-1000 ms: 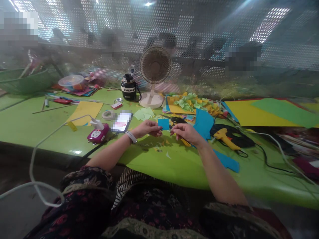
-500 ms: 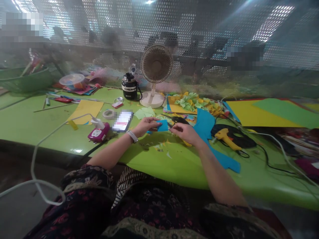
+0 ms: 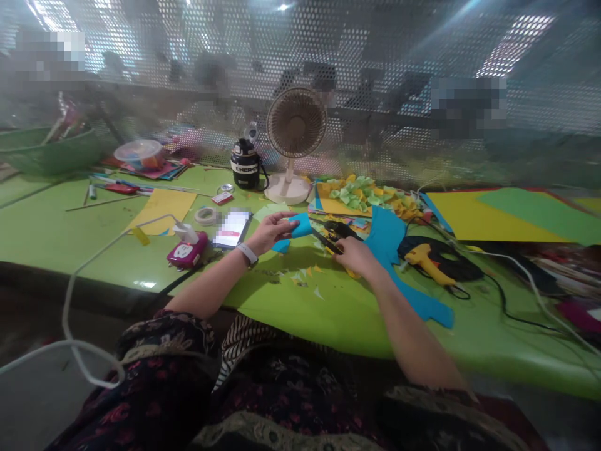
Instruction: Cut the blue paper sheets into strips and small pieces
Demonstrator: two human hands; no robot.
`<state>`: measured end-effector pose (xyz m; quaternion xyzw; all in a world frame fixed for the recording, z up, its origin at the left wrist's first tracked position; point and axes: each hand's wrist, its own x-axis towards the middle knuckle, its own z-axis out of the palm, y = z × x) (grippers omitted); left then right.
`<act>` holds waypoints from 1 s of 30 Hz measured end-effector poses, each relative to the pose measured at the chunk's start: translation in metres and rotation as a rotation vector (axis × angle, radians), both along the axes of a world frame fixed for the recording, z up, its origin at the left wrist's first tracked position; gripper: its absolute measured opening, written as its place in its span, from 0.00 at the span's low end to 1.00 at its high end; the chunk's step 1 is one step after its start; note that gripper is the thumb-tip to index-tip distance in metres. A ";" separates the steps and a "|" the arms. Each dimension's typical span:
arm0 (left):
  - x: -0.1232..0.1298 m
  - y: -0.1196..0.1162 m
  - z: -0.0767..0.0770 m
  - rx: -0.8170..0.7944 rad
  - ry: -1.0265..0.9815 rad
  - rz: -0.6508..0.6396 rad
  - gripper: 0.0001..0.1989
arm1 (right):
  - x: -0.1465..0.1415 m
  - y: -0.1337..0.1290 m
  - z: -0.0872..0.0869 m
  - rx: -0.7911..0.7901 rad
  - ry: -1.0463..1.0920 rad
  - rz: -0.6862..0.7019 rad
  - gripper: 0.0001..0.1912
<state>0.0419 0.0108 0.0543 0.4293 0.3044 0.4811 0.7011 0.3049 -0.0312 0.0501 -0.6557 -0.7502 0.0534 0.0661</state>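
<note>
My left hand [image 3: 268, 232] pinches a small piece of blue paper [image 3: 301, 225] between thumb and fingers, a little above the green tabletop [image 3: 263, 307]. My right hand [image 3: 356, 257] is closed around black-handled scissors [image 3: 334, 235], whose blades point toward the blue piece. A bit of yellow paper [image 3: 351, 272] shows under that hand. A larger cut blue paper sheet [image 3: 387, 238] lies just right of my right hand, partly hidden beneath my forearm. Small paper scraps [image 3: 305, 275] are scattered below my hands.
A yellow hot glue gun [image 3: 425, 262] rests right of the blue sheet. Beyond it lie large yellow and green sheets [image 3: 498, 216]. A phone [image 3: 232, 228], tape roll [image 3: 206, 216], pink power socket [image 3: 184, 249], fan [image 3: 295, 123], and crumpled paper pile [image 3: 364, 195] stand nearby.
My left hand has raised and tilted the small blue piece off the table. My right hand has moved onto the black-handled scissors, which now point toward that piece.
</note>
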 end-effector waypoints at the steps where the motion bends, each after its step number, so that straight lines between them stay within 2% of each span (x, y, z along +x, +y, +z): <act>1: -0.001 0.001 0.000 0.009 -0.008 0.001 0.25 | 0.000 0.000 0.001 0.014 0.034 -0.011 0.07; 6: -0.009 0.008 0.001 0.057 -0.020 0.016 0.28 | 0.007 -0.006 0.018 0.284 0.247 -0.061 0.15; 8: -0.012 0.011 0.001 0.060 -0.005 0.033 0.28 | 0.011 -0.012 0.028 0.357 0.337 -0.018 0.18; 11: -0.014 0.013 0.000 0.053 0.015 0.053 0.27 | 0.018 -0.019 0.040 0.342 0.426 0.137 0.23; 14: -0.015 0.014 0.000 0.053 0.016 0.056 0.26 | 0.021 -0.023 0.045 0.309 0.450 0.229 0.21; 22: -0.017 0.016 -0.003 0.070 0.004 0.031 0.29 | 0.020 -0.024 0.045 0.291 0.449 0.296 0.21; 30: -0.016 0.017 -0.006 0.082 0.030 0.018 0.31 | 0.019 -0.022 0.039 0.300 0.348 0.307 0.22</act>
